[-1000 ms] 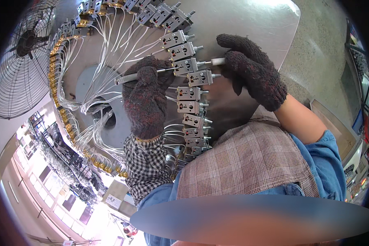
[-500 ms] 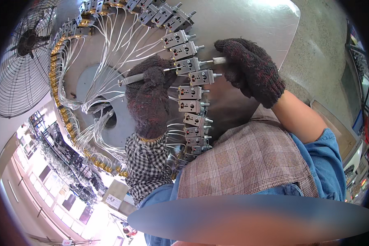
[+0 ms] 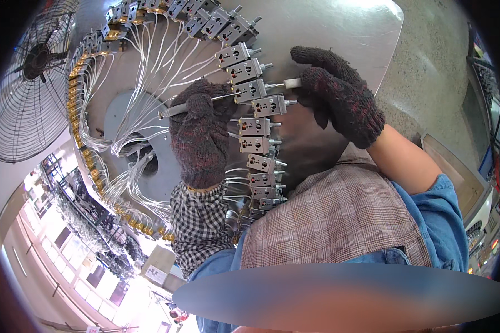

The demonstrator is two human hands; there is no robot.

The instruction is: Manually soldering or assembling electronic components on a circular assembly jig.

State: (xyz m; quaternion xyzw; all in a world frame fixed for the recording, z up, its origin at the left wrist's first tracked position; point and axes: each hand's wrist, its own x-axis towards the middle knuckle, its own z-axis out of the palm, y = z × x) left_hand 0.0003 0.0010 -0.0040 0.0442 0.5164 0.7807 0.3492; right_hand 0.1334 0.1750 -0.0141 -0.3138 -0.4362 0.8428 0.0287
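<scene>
My left hand (image 3: 200, 136), in a dark knitted glove, is closed round a screwdriver with a pale handle (image 3: 175, 109). Its thin shaft runs right to a small metal control unit (image 3: 249, 90) with a slotted, holed face. Opposite, my right hand (image 3: 344, 94), gloved alike, grips a short whitish cylindrical piece (image 3: 292, 83) fitted at the end of that unit's shaft. The glove hides the rest of this piece. Just below sits another such unit (image 3: 269, 105), part of a curved row. Whether the screwdriver tip is inside the unit is too small to tell.
Several like units with white wires (image 3: 150, 50) ring a round metal table (image 3: 328, 22). The wires gather at a central hole (image 3: 144, 161). Brass-coloured parts (image 3: 75, 102) line the left rim. A caged fan (image 3: 36, 61) stands at the left.
The right hand's fingers have shifted round the whitish piece, the upper finger now straighter and apart. The row of units appears slightly further left. The left hand keeps its hold on the screwdriver.
</scene>
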